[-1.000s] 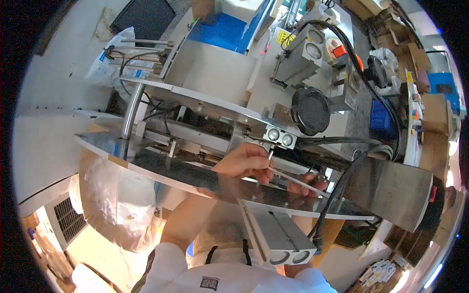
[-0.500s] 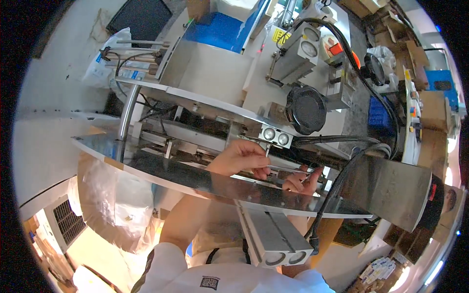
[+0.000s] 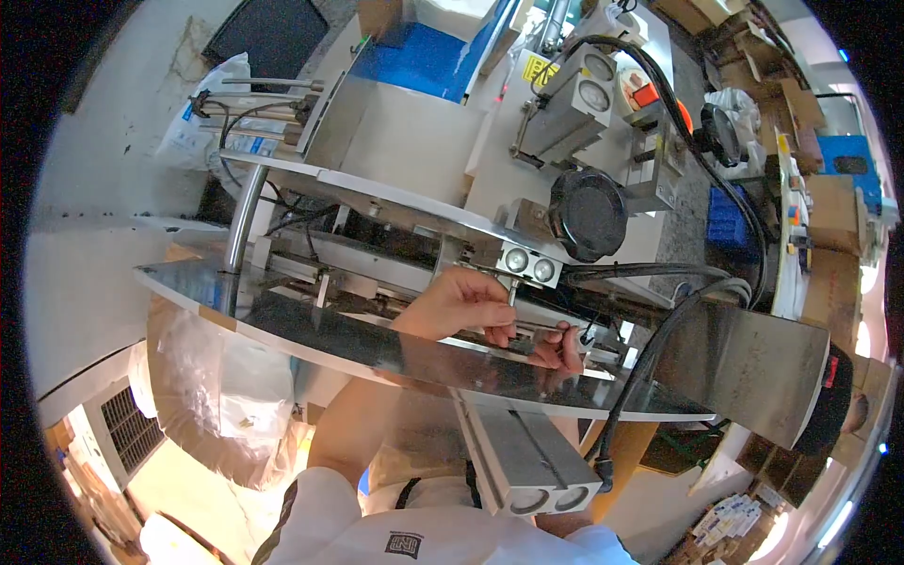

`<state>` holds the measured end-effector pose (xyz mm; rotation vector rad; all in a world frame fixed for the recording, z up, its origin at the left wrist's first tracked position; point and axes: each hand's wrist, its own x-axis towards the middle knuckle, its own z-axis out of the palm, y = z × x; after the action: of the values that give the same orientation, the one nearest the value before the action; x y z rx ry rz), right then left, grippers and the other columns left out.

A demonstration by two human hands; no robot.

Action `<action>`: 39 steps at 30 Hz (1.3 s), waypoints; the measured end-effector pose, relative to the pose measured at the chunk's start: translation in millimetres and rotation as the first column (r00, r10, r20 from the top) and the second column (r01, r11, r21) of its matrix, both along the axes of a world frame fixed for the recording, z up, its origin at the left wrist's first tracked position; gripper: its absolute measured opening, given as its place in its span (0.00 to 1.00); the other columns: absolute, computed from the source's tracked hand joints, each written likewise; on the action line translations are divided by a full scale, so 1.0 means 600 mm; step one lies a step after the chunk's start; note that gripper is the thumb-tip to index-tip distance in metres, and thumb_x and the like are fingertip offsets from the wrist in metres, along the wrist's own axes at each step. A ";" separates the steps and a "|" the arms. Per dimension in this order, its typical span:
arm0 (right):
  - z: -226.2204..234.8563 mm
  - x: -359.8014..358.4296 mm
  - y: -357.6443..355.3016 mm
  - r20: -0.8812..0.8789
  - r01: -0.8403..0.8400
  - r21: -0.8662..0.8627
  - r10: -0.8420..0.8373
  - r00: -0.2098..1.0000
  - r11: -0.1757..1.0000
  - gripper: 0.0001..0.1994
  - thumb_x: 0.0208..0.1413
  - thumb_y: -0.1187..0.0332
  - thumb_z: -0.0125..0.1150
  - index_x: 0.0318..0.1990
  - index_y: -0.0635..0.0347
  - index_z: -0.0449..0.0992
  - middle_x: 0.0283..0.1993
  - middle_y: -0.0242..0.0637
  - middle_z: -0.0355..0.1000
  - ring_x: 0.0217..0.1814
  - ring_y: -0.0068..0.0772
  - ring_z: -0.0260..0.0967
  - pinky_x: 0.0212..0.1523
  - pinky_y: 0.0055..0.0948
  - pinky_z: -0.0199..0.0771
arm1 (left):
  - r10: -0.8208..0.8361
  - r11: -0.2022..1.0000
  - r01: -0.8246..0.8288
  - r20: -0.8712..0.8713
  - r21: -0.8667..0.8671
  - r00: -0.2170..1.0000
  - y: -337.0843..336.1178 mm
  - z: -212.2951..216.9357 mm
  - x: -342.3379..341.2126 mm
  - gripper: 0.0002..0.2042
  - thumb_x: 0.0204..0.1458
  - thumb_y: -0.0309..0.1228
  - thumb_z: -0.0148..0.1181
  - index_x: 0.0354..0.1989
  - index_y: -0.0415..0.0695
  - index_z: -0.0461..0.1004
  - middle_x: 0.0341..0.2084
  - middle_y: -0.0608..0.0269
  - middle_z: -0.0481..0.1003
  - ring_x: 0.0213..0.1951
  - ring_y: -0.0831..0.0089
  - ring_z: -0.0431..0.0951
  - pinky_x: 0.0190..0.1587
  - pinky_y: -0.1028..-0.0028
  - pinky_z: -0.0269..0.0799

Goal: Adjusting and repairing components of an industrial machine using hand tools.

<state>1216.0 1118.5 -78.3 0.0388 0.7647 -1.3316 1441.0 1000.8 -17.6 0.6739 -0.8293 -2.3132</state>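
Under a silver cylinder block (image 3: 530,265) with two round bores, my left hand (image 3: 460,306) is closed, finger and thumb pinched around a thin metal rod (image 3: 512,290) that drops from the block. My right hand (image 3: 562,348) is just to the right and a little nearer, fingers curled together. Whatever it grips, if anything, is hidden. Both hands are in the gap of the machine behind a long shiny metal plate (image 3: 367,344), my forearms passing beneath that plate.
A black round knob (image 3: 589,215) stands above the hands. Thick black cables (image 3: 650,363) loop down on the right, beside a metal side plate (image 3: 753,372). A second grey cylinder (image 3: 527,457) juts toward me. At left, a steel post (image 3: 248,217) joins two plates.
My right hand has moved slightly left and down, its fingers curling in. The thin rod that stretched between my hands no longer shows. My left hand has barely shifted.
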 end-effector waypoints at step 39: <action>0.002 0.013 -0.009 0.045 -0.026 0.064 0.023 0.999 0.998 0.11 0.59 0.56 0.47 0.41 0.51 0.69 0.29 0.24 0.68 0.19 0.12 0.51 0.18 0.13 0.49 | -0.019 0.998 0.021 0.033 -0.057 0.999 -0.010 0.006 0.009 0.07 0.49 0.27 0.59 0.27 0.34 0.74 0.21 0.55 0.76 0.24 0.71 0.78 0.28 0.75 0.75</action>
<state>1224.1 1113.3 -76.9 0.1092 0.7684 -1.2792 1446.2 994.9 -13.8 0.6830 -0.9180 -2.2925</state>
